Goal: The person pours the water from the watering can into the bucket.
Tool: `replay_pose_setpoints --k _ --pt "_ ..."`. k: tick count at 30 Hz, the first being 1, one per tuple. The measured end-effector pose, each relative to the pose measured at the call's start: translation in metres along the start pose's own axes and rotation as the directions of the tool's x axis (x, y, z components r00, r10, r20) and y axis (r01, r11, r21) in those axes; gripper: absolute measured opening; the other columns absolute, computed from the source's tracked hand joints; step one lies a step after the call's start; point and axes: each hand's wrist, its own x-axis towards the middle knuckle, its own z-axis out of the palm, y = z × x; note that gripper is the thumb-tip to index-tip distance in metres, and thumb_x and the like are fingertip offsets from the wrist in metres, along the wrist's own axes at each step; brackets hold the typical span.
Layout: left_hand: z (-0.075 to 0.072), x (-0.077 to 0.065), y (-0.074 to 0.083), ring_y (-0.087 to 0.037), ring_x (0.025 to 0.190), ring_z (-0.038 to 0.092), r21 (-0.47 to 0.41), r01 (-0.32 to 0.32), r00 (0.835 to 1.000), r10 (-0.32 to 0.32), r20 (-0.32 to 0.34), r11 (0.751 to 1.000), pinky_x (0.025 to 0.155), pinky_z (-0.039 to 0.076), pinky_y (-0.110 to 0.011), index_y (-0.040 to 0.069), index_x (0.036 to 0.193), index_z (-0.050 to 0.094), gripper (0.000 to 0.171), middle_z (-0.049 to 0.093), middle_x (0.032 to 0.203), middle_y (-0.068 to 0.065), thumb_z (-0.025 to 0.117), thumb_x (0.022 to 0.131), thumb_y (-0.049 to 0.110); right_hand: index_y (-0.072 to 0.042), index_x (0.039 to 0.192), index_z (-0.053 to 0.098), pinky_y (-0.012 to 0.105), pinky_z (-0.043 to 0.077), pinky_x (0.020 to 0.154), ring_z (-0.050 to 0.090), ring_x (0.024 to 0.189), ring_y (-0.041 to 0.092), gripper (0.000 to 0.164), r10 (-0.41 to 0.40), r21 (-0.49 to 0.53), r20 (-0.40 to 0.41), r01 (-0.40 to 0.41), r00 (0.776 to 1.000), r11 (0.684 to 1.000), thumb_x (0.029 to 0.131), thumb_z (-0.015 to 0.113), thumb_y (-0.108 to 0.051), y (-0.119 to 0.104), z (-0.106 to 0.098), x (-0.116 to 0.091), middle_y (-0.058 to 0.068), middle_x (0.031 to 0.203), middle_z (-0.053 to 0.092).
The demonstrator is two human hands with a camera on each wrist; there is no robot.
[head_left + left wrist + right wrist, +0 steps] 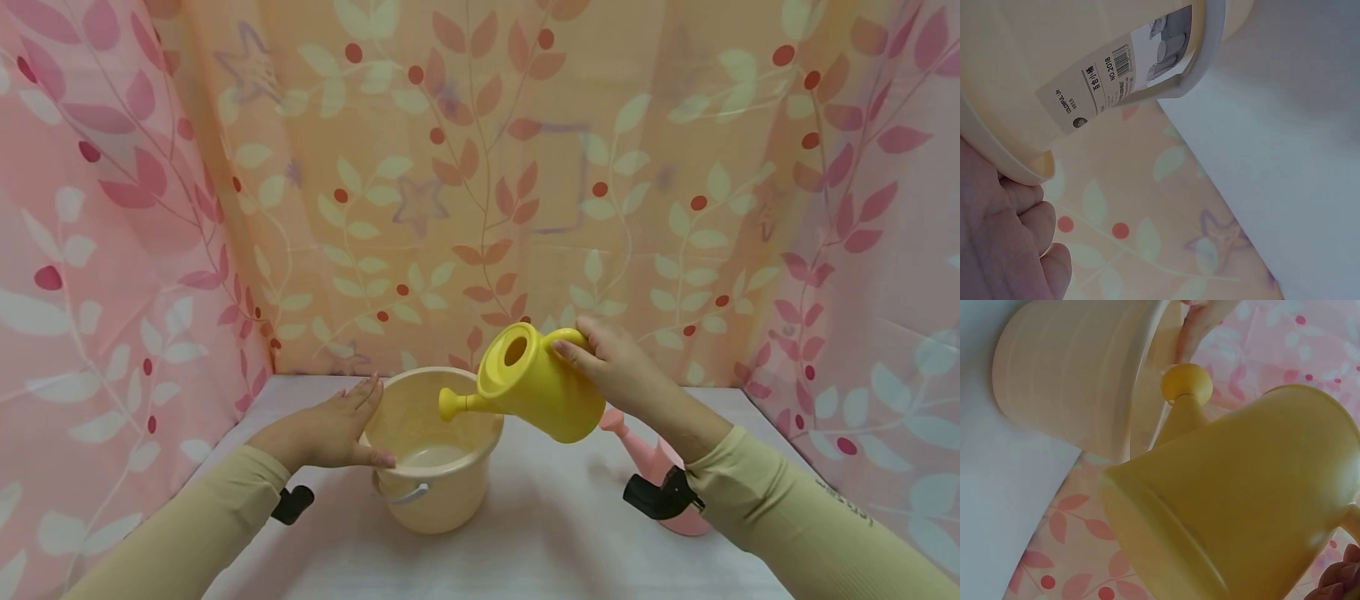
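A yellow watering can (546,392) is tilted to the left in the air, its spout head (452,404) over the mouth of a cream bucket (442,500). My right hand (611,358) grips the can's handle. On the bucket's left rim rests my left hand (330,429), with fingers extended and the thumb along the near rim. In the left wrist view, a printed label (1110,69) and a grey handle (1200,69) show on the bucket's side. The bucket stands upright, and its visible inside bottom is pale.
A pink watering can (660,467) stands to the right, partly hidden behind the right forearm and the black wrist camera (660,493). The white table (540,533) is enclosed by leaf-patterned cloth (487,167) at the back and sides.
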Motion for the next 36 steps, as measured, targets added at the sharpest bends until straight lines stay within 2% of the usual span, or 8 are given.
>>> replay_pose_setpoints --k 11,18,25,36 --pt "-0.0021 -0.0009 0.0010 -0.040 0.136 0.012 0.027 -0.029 0.999 0.030 -0.015 0.999 0.106 0.016 -0.056 -0.012 0.140 0.017 0.112 0.013 0.148 -0.027 0.053 0.073 0.071 -0.005 0.084 0.049 0.030 0.045 0.060 0.048 0.069 0.021 0.029 -0.005 -0.004 0.007 0.005 1.000 1.000 0.091 0.054 -0.032 -0.0005 -0.0001 0.0008 0.007 0.074 0.047" --pt "-0.0020 -0.0008 0.0002 -0.039 0.136 0.012 0.039 -0.029 0.999 0.030 -0.013 0.999 0.106 0.016 -0.055 -0.011 0.141 0.017 0.118 0.013 0.148 -0.027 0.046 0.070 0.079 -0.004 0.084 0.048 0.030 0.044 0.060 0.048 0.069 0.021 0.028 -0.009 0.003 0.010 0.008 1.000 1.000 0.091 0.054 -0.030 -0.0009 -0.0003 0.0009 0.007 0.074 0.047" --pt "0.0001 0.0009 -0.0013 -0.039 0.137 0.012 0.047 -0.029 0.999 0.030 -0.014 0.998 0.107 0.016 -0.055 -0.011 0.141 0.017 0.118 0.013 0.148 -0.027 0.046 0.070 0.078 -0.006 0.079 0.046 0.029 0.043 0.057 0.047 0.066 0.020 0.030 -0.007 -0.039 0.004 0.008 1.000 0.999 0.091 0.055 -0.032 -0.0012 -0.0008 0.0013 0.006 0.071 0.046" --pt "-0.0006 -0.0015 0.0005 -0.038 0.137 0.011 0.030 -0.026 1.000 0.026 -0.013 0.999 0.107 0.015 -0.054 -0.011 0.141 0.016 0.115 0.012 0.148 -0.027 0.050 0.071 0.075 -0.006 0.077 0.044 0.029 0.041 0.055 0.044 0.063 0.020 0.032 -0.024 -0.050 -0.012 0.023 1.000 0.998 0.091 0.055 -0.032 -0.0016 -0.0015 0.0019 0.005 0.068 0.043"
